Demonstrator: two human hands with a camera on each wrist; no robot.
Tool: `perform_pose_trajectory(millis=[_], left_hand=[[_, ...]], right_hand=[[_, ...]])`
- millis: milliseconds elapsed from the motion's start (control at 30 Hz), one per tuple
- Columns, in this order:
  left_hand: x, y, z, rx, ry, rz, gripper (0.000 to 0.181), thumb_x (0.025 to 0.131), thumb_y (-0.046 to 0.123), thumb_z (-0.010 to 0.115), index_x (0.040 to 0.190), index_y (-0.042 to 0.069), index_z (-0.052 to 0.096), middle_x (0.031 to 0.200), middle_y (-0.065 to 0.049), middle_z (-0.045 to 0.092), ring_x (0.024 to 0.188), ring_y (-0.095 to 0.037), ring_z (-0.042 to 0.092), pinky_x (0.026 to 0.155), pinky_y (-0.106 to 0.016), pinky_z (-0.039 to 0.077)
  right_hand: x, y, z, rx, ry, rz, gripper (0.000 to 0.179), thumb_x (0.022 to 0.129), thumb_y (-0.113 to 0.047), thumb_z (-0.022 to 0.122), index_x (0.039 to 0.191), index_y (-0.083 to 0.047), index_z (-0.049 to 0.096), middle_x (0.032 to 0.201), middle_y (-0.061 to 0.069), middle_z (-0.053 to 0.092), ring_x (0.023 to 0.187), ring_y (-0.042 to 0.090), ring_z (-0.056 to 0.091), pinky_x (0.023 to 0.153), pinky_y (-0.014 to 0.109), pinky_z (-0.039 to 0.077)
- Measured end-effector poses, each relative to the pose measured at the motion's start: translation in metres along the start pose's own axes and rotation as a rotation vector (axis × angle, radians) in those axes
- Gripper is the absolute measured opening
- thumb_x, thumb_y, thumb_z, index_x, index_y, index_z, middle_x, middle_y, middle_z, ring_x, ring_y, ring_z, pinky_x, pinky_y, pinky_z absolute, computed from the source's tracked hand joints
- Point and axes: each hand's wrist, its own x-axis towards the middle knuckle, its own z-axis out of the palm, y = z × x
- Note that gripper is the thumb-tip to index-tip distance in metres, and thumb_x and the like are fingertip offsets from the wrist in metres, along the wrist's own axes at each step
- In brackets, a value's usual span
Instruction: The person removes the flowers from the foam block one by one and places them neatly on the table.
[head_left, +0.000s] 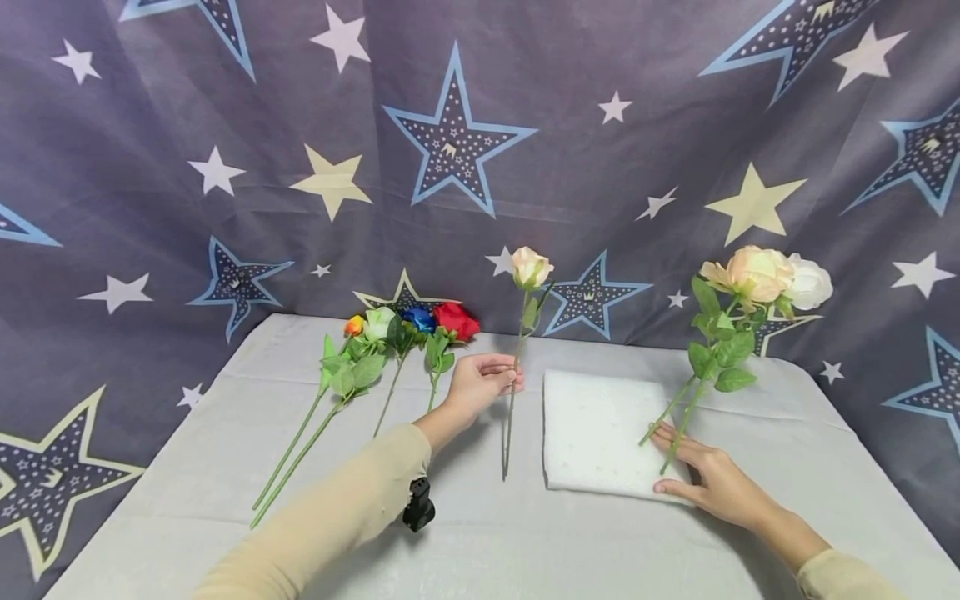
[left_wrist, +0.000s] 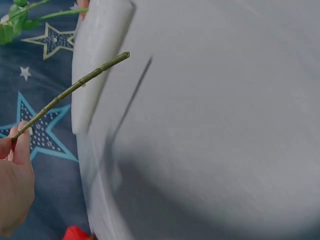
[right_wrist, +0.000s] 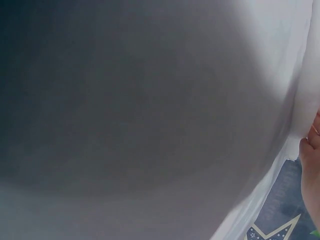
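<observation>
Star-print backdrop (head_left: 277,108) stands behind the worktop (head_left: 555,546). Foam (head_left: 600,429), white, lies flat right of centre. Peach flower (head_left: 753,275) and white flower (head_left: 808,283) rise at its right side, leaning right, stem ends at the foam. At left, lying on the worktop side by side: green-white rose (head_left: 380,323), red rose (head_left: 456,322), blue rose (head_left: 418,318), orange bud (head_left: 353,325). Pale rose (head_left: 532,271) is held near upright just left of the foam; stem's lower end clear of the worktop. Left hand (head_left: 476,387): thumb and fingertips closed on that stem. Right hand (head_left: 708,477): fingers extended, thumb apart, resting on the foam's right edge beside the two stems; contact partly hidden, probably light.
</observation>
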Motion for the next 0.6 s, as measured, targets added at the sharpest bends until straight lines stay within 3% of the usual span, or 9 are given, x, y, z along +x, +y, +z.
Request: perform_pose_trajectory(millis=[300,600], left_hand=[[0.003,-0.004,-0.026,0.076,0.021,-0.002,0.026,0.084,-0.016,0.059,0.110,-0.018,0.062,0.098,-0.032,0.070,0.067,-0.009,0.069,0.072,-0.029,0.063],[0.009,-0.009,-0.044,0.137,0.058,-0.053,0.026,0.085,-0.015,0.058,0.111,-0.018,0.062,0.102,-0.033,0.069,0.068,-0.011,0.069,0.074,-0.030,0.063]], right_hand=[[0.000,0.002,0.001,0.004,0.008,-0.030,0.063,0.069,-0.025,0.083,0.122,0.003,0.063,0.126,0.026,0.062,0.134,-0.019,0.022,0.108,-0.006,0.015],[-0.001,0.003,0.001,-0.004,0.010,-0.016,0.063,0.070,-0.027,0.083,0.123,0.002,0.063,0.126,0.024,0.063,0.133,-0.018,0.023,0.108,-0.006,0.016]])
